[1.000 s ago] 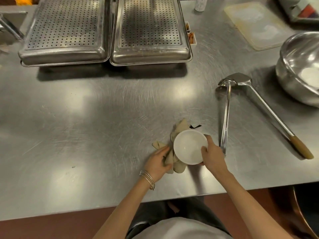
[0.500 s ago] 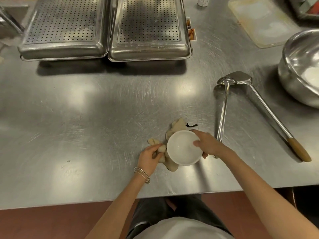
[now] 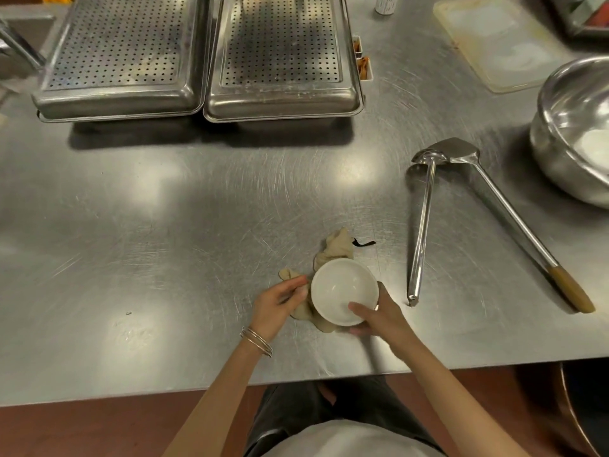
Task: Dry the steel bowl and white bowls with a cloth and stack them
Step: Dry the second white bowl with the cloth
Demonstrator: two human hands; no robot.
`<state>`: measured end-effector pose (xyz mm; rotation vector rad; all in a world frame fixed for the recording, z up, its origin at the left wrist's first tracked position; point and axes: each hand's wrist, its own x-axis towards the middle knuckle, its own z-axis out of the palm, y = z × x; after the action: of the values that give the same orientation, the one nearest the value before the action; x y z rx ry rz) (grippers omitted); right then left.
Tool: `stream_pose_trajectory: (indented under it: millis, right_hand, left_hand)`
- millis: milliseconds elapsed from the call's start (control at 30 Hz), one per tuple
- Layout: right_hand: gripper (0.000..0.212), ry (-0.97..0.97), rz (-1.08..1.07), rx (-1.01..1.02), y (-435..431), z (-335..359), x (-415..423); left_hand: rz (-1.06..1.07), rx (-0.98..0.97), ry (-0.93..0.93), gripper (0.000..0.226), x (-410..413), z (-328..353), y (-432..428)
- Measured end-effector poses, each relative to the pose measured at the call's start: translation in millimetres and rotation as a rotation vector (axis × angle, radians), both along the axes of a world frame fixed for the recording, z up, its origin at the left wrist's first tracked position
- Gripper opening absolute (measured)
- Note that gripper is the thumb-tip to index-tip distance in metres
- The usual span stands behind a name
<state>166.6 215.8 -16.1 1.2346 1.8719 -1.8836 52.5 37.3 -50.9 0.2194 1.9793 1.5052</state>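
Hidden or cut off:
- The steel bowl [image 3: 573,133] is sitting at the right edge of the tabletop [image 3: 164,225], and the frame is cutting off its right side. Something white [image 3: 593,148] is lying inside it, too blurred and cropped to name.
- The cloth [image 3: 336,247], beige, is lying bunched under and behind the white bowl [image 3: 344,291], which is covering most of it. One end is poking out past the left hand [image 3: 280,300], and a dark tag or loop is trailing from the far end.
- The small container [image 3: 384,3] at the top edge is showing only its base. The marks on it are too small to read.
- The pale board [image 3: 497,44] at top right is looking smeared.

Hands:
- The right hand [image 3: 379,316] is gripping the white bowl at its near rim, thumb lying inside and fingers wrapping under the outside. A ring is showing on one finger.
- The left hand is resting on the cloth just left of the bowl, fingers close together and pointing at the rim. Motion blur is hiding whether they are pinching the cloth. Bangles [image 3: 257,341] are circling the wrist.
- Both forearms are reaching in from the near edge, angling toward each other.

The white bowl is sitting mouth up near the front of the tabletop, well apart from the steel bowl.

Elsewhere:
- A ladle [image 3: 421,225] and a spatula [image 3: 514,219] are lying between the two bowls, heads touching and handles splaying toward the person.
- Two perforated trays [image 3: 122,57] [image 3: 280,57] are lying upside down, side by side, at the back.
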Motion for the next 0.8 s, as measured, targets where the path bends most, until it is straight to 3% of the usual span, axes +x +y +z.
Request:
stream_pose_trajectory:
  millis: [200, 267, 367, 500, 600, 800]
  right_hand:
    - [0.059, -0.016, 0.368, 0.928, -4.6, 19.7, -16.5]
    - [0.061, -0.163, 0.533, 1.022, 0.1, 28.5, -28.9]
    - [0.060, -0.202, 0.648, 0.872, 14.9, 28.7, -51.4]
    - [0.061, -0.143, 0.396, 0.322, 29.4, 18.6, -52.1]
    - [0.056, -0.083, 0.383, 0.332, 29.1, 17.9, -40.7]
    - [0.031, 0.126, -0.077, 0.119, 19.5, 43.4, -14.6]
  left_hand:
    - [-0.085, -0.048, -0.022, 0.031, 3.1, -3.7, -0.9]
    - [-0.115, -0.054, -0.019, 0.033, 2.2, -3.9, -1.9]
    - [-0.138, -0.052, -0.029, 0.035, -1.2, -3.0, -2.0]
    - [-0.168, -0.078, 0.005, 0.034, -8.8, -2.0, -2.7]
    - [-0.235, -0.098, 0.055, 0.033, -19.6, 6.5, -2.1]
    - [-0.456, -0.258, 0.632, 0.048, -62.0, 45.2, -1.2]
